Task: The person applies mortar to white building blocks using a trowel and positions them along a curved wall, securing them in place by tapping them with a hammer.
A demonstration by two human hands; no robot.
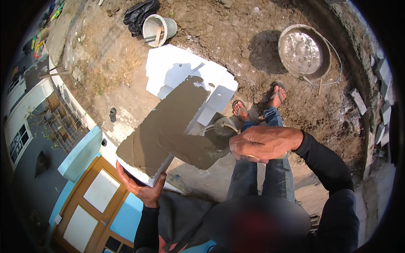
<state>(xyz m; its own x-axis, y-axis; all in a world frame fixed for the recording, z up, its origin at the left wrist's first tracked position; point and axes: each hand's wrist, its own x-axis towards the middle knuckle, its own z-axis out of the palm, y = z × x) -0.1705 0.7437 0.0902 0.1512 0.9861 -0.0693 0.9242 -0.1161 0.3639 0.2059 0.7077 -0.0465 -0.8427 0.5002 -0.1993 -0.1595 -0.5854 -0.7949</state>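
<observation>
A long white block [159, 169] slants away from me, its upper face coated with wet grey mortar [168, 116]. My left hand [145, 192] grips the block's near end from below, fingers along one side and thumb on the other. In front of my legs, my right hand [265, 145] is closed round the handle of a trowel [198, 152]. Grey mortar covers the trowel's blade, which lies over the right edge of the block. Below it, partly hidden, stands a dark bucket [220, 134]. More white blocks [211, 107] lie beneath and beyond the coated one.
A round bucket of wet mortar [304, 50] with a wire handle sits at far right. Another pale bucket [168, 28] lies tilted beside a black plastic bag [137, 17]. Rough dirt surrounds my sandalled feet [276, 96]. A wooden door [90, 202] is at lower left.
</observation>
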